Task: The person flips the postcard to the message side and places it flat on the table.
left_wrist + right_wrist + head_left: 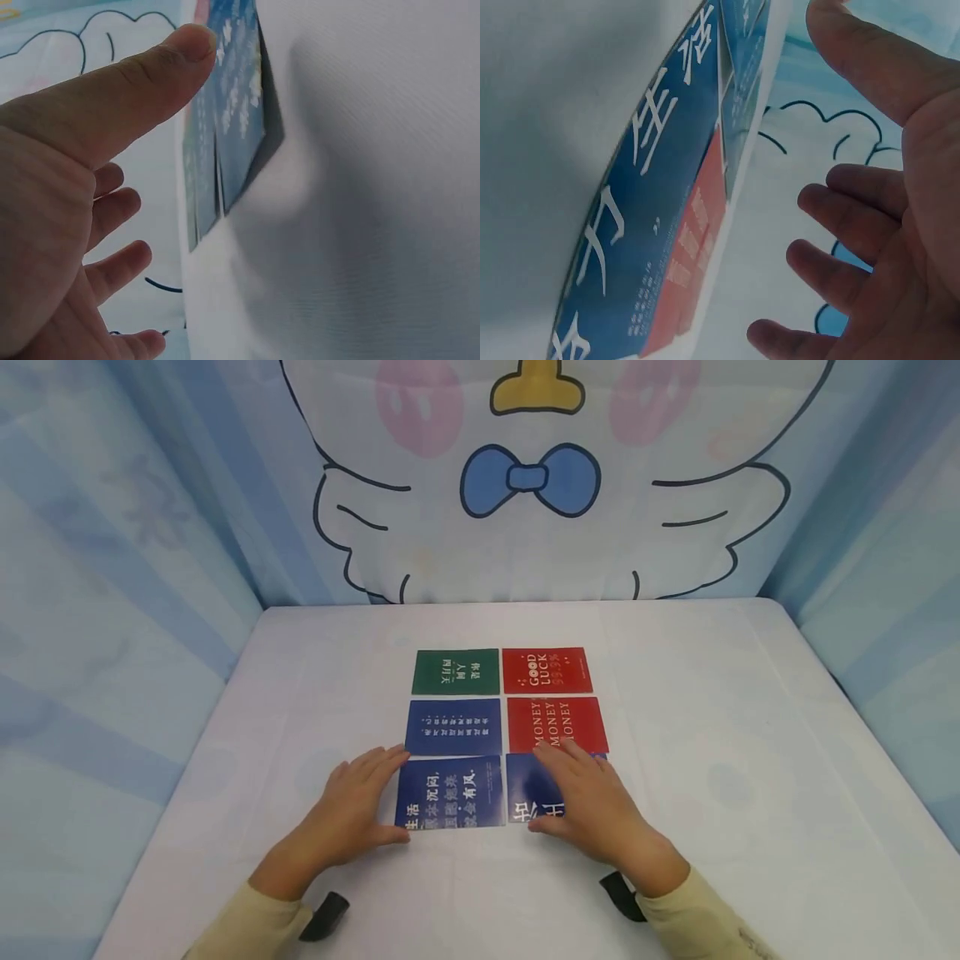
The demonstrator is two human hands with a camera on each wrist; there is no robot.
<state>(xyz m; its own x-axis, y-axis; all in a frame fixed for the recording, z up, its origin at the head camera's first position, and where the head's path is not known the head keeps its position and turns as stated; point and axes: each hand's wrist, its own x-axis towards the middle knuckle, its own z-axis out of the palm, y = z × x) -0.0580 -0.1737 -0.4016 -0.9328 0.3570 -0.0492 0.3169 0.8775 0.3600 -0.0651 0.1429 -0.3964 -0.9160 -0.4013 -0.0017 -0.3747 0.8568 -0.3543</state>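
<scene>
Six cards [453, 727] are laid mid-frame on the white bench [712, 718]. "GOOD LUCK 99.9%" is read on the upper-right red card [546, 671], "MONEY" thrice on the red card below [555, 718]. With fingers [120, 268] loosely extended, the left hand [351, 810] is held beside the lower-left blue card [450, 792], the right hand [600, 812] over the lower-right blue card [523, 781].

Left hand [352, 814], right hand [600, 810] apart; fingers [851, 219] loosely extended, thumbs [124, 101] spread, forearms [243, 920] angled inward.

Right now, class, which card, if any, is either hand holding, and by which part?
Nothing is held: the left hand is open beside the near-left blue card, and the right hand is open above the near-right blue card.
</scene>
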